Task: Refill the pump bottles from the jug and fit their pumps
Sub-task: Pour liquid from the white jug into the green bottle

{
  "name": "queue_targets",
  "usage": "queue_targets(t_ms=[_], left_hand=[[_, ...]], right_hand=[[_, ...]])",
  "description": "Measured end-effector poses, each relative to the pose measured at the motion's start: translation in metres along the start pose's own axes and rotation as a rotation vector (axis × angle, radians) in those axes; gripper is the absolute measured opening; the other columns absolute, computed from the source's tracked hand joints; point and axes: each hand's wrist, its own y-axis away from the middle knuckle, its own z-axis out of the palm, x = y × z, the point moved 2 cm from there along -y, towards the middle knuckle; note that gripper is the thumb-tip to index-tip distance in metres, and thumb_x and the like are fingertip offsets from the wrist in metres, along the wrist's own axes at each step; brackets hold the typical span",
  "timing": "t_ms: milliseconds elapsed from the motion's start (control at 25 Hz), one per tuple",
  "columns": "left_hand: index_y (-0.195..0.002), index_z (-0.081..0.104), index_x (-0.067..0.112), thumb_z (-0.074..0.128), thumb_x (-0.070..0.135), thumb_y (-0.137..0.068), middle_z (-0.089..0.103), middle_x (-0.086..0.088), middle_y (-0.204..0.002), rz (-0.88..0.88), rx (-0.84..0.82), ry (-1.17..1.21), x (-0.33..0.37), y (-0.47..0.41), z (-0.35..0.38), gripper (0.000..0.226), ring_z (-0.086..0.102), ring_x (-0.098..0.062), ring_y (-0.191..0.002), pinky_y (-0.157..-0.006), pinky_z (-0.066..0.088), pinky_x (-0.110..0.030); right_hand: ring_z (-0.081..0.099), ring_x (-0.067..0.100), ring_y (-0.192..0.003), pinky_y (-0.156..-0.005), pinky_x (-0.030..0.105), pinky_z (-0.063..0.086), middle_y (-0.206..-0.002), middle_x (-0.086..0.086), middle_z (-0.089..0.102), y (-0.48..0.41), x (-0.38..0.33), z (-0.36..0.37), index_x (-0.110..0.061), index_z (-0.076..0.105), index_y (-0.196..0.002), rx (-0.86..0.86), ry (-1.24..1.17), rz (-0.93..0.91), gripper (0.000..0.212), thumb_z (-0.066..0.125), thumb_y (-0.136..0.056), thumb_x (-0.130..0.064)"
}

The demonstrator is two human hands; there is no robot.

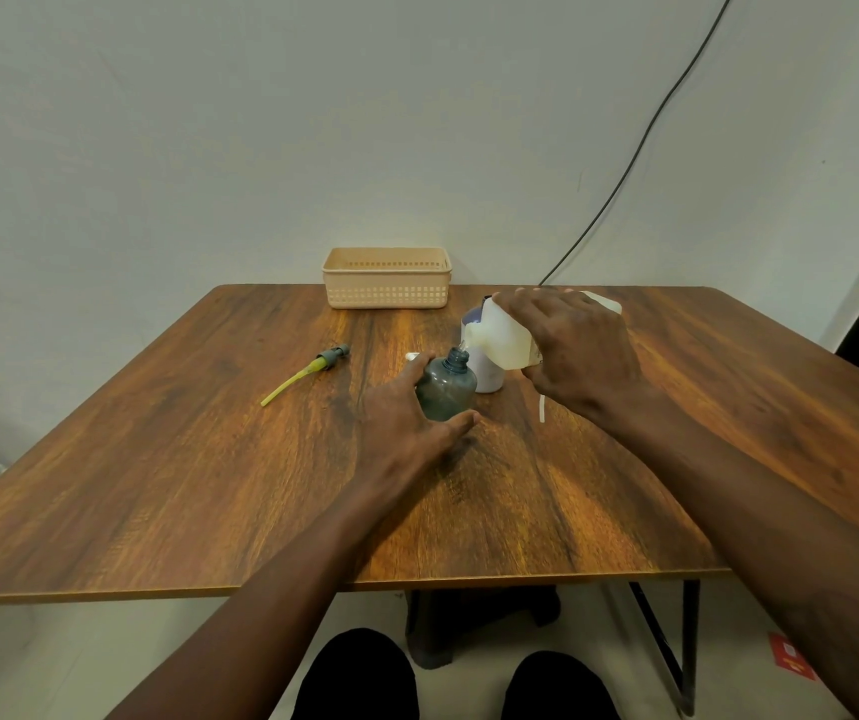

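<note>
Two bottles stood a little right of the desk's (pixel 209 485) middle, toward its far edge: a grey bottle (pixel 445 389) in front and a white bottle (pixel 487 374) just behind it. My left hand (pixel 401 413) was wrapped round the grey bottle, fingers on its far side and thumb along its near side, holding it upright on the desk. My right hand (pixel 578 345) gripped the jug (pixel 503 337) from above and held it tipped, with the spout right at the grey bottle's open neck. I could not tell whether liquid was running, nor how full the bottle was.

The neck looked narrow against the jug. I judged that a small drift of my right hand would send liquid down the bottle's shoulder, over my fingers and onto the desk. Tipping harder could bring a sudden gulp with the same result. Filling to the brim would likely overflow once a pump went in. The jug also crowded the white bottle, so a nudge might topple it. A white tube (pixel 541 407) lay just below my right wrist, where a spill or a sweep of the arm could catch it. The pump (pixel 331 356) lay well apart toward the left edge, and a basket (pixel 386 298) sat at the far edge.
</note>
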Motion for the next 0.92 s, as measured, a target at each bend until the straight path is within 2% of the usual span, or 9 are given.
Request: queue_targets(t_ms=[80,200,560,720,920], left_hand=[[-0.150,0.048,0.028,0.079,0.071,-0.068,0.068,-0.003,-0.126,-0.014,-0.006,-0.005,-0.0011,0.0000,0.0007,0.097,0.062,-0.016,-0.109,-0.092,0.055,-0.037],[-0.150,0.048,0.027,0.074,0.076,-0.067,0.067,-0.003,-0.127,-0.025,-0.016,-0.003,-0.0026,-0.0002,0.0009,0.100,0.061,-0.017,-0.109,-0.093,0.055,-0.040],[-0.150,0.048,0.028,0.083,0.064,-0.070,0.066,-0.003,-0.130,-0.016,-0.024,0.015,-0.0010,0.0000,0.0000,0.095,0.062,-0.014,-0.110,-0.092,0.054,-0.030],[-0.159,0.034,0.022,0.088,0.058,-0.067,0.065,-0.004,-0.137,-0.070,-0.002,0.075,0.0043,0.0028,-0.0006,0.112,0.061,-0.021,-0.124,-0.096,0.045,-0.023],[-0.164,0.018,0.020,0.090,0.059,-0.065,0.067,-0.005,-0.137,-0.103,0.026,0.065,0.0074,0.0032,-0.0022,0.128,0.062,-0.019,-0.124,-0.094,0.037,-0.016]], right_hand=[[0.064,0.037,-0.120,-0.097,0.053,0.053,-0.134,0.013,0.066,0.0002,-0.0004,-0.0003,-0.018,0.055,-0.141,0.004,0.000,-0.002,0.086,0.093,-0.064,-0.021],[0.065,0.038,-0.118,-0.096,0.054,0.054,-0.133,0.015,0.067,0.0006,-0.0005,0.0002,-0.017,0.056,-0.140,0.009,0.000,-0.007,0.087,0.094,-0.062,-0.020],[0.064,0.038,-0.121,-0.097,0.054,0.053,-0.134,0.014,0.066,-0.0010,-0.0014,0.0007,-0.017,0.055,-0.142,0.006,0.001,-0.007,0.086,0.094,-0.065,-0.022],[0.064,0.038,-0.120,-0.097,0.055,0.053,-0.134,0.014,0.066,-0.0011,-0.0009,0.0005,-0.017,0.056,-0.141,0.007,0.006,-0.006,0.086,0.094,-0.065,-0.022],[0.065,0.038,-0.118,-0.095,0.054,0.053,-0.133,0.014,0.067,-0.0010,-0.0012,0.0009,-0.017,0.057,-0.140,0.017,0.007,-0.013,0.086,0.094,-0.063,-0.020]])
